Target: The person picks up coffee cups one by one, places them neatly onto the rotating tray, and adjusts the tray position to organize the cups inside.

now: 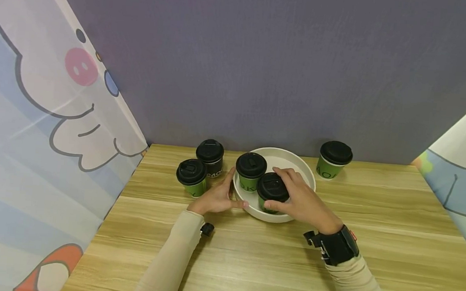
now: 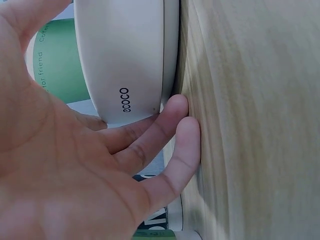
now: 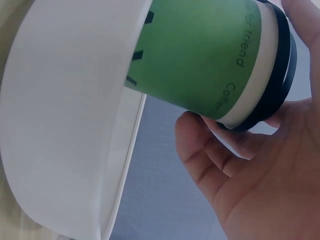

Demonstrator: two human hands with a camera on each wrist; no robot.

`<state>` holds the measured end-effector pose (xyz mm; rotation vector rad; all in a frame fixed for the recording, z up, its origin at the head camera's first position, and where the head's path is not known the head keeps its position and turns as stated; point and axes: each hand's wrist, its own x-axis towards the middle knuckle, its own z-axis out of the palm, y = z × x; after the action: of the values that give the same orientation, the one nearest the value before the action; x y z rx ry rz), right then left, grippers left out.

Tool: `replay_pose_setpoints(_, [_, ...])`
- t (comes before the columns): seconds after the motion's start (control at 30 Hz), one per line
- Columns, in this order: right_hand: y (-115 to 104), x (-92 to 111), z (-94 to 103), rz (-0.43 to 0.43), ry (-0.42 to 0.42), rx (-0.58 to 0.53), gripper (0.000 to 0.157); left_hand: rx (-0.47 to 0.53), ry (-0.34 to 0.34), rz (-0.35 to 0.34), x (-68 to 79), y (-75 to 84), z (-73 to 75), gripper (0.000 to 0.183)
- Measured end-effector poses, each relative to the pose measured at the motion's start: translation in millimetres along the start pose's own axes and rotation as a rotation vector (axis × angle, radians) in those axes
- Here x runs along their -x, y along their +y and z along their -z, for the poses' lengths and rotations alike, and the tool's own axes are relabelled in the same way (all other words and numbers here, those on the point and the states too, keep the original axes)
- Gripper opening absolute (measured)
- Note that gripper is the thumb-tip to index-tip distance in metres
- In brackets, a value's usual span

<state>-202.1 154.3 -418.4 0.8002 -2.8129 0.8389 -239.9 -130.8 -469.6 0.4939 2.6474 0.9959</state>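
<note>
A round white tray point(image 1: 307, 170) on the table holds two green paper coffee cups with black lids. My right hand point(image 1: 300, 199) grips the nearer coffee cup point(image 1: 271, 190) around its lid and upper side; this cup point(image 3: 200, 55) leans in the right wrist view. Left of it, the other coffee cup point(image 1: 251, 167) stands upright inside the tray. My left hand point(image 1: 217, 198) holds the tray's left side, thumb at the near rim and fingers along the outer wall. In the left wrist view the tray wall point(image 2: 125, 55) reads "ecoco", with the little finger near the tabletop.
Left of the tray stand a black coffee cup point(image 1: 210, 155) and a green coffee cup point(image 1: 192, 174), close together. Another green coffee cup point(image 1: 334, 160) is at the back right. A grey wall point(image 1: 264, 65) borders the wooden table point(image 1: 256, 266) behind.
</note>
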Motion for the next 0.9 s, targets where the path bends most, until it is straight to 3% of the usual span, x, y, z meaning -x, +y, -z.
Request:
replay_pose_setpoints(0.4, [17,1,14.4,-0.025,0.099,-0.071,0.055,0.052,-0.02,-0.03,-1.9,-3.2,3.1,0.121])
replay_pose_setpoints(0.9, [50,3,26.3,-0.072,0.264,-0.019,0.047,0.05,-0.031,-0.02,0.0,-1.7,5.6,0.108])
